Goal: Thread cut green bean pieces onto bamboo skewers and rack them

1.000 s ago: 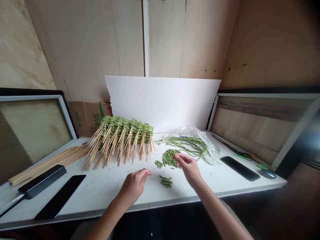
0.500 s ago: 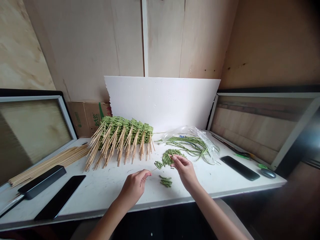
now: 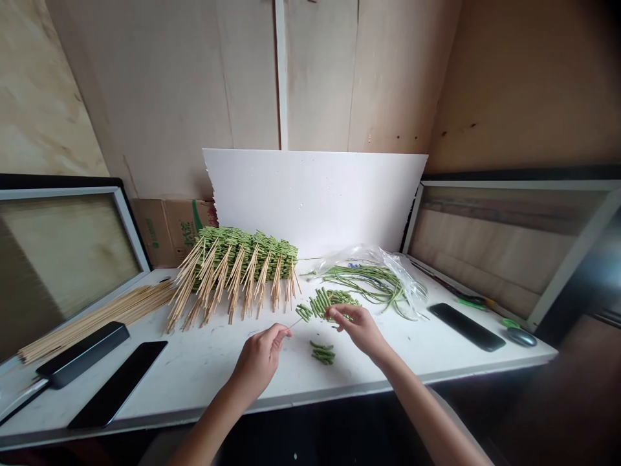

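Note:
A thin bamboo skewer [image 3: 294,323] is pinched in my left hand [image 3: 259,359], above the front part of the table. Short cut green bean pieces [image 3: 317,303] sit crosswise along its far part, a few spaced a little apart from the others. My right hand [image 3: 358,329] is at the right end of this row, thumb and fingertips closed at a bean piece; its grip is partly hidden. Behind that hand lies a pile of cut bean pieces [image 3: 345,298]. A smaller heap of bean pieces [image 3: 323,353] rests on the table between my hands.
Stacked bean skewers [image 3: 247,255] stand at the back left, sticks toward me. Bare skewers [image 3: 97,317], a black box [image 3: 83,353] and a black phone [image 3: 119,383] lie left. Long beans [image 3: 369,281] in a plastic bag, another phone [image 3: 466,327] and a mouse [image 3: 521,336] are right.
My left hand has moved slightly up and left with the skewer. The threaded bean pieces have lifted and shifted left, and my right fingertips have moved slightly left along the row.

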A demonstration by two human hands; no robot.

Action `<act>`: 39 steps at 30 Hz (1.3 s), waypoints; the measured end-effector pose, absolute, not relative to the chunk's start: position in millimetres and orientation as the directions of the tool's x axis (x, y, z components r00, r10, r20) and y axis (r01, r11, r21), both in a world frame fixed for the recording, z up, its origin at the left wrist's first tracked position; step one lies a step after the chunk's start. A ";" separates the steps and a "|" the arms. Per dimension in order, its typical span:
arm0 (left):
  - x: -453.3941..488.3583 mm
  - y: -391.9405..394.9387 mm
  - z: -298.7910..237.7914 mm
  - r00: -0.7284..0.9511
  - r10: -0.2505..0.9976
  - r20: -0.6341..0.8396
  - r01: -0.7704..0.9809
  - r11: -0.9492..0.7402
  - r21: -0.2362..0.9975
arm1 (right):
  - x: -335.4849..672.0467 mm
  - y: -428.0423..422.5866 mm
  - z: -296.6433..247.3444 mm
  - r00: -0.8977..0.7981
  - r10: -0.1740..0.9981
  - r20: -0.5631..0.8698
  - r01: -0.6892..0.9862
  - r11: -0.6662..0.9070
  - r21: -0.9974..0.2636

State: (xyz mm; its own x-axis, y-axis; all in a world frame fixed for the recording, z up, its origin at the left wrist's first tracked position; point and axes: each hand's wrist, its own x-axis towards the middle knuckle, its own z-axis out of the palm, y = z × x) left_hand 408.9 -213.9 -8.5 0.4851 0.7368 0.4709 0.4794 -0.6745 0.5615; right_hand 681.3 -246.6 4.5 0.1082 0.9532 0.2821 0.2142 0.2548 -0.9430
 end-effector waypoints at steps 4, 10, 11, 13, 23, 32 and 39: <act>408.3 -212.1 -10.5 0.477 0.748 0.462 0.499 -0.663 0.558 | 690.6 -249.9 -4.4 -0.099 0.964 0.247 0.479 0.264 -0.837; 407.4 -210.2 -14.9 0.495 0.748 0.442 0.500 -0.661 0.559 | 688.6 -249.0 -18.3 -0.073 0.956 0.285 0.676 0.258 -0.691; 407.2 -209.9 -15.1 0.495 0.748 0.443 0.500 -0.662 0.559 | 687.8 -249.3 -17.8 -0.071 0.958 0.277 0.705 0.245 -0.665; 407.1 -209.2 -15.2 0.491 0.748 0.446 0.504 -0.662 0.555 | 686.3 -250.4 -15.7 -0.094 0.965 0.247 0.748 0.232 -0.622; 405.8 -208.2 -14.8 0.494 0.747 0.445 0.512 -0.664 0.545 | 682.2 -249.2 -19.1 -0.112 0.964 0.242 0.787 0.234 -0.571; 399.6 -204.0 -11.7 0.468 0.766 0.440 0.492 -0.640 0.591 | 699.9 -240.8 -1.2 0.092 0.966 0.242 0.249 0.213 -0.945; 397.9 -204.2 -9.2 0.489 0.757 0.433 0.476 -0.648 0.595 | 696.4 -243.2 8.7 0.133 0.977 0.167 -0.287 0.200 -0.937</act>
State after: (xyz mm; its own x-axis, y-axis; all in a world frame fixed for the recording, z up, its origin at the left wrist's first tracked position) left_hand 397.9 -204.2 -9.2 0.4894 0.7567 0.4334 0.4756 -0.6482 0.5947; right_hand 696.4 -243.2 8.7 0.1333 0.9768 0.1675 -0.2866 0.1997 -0.9370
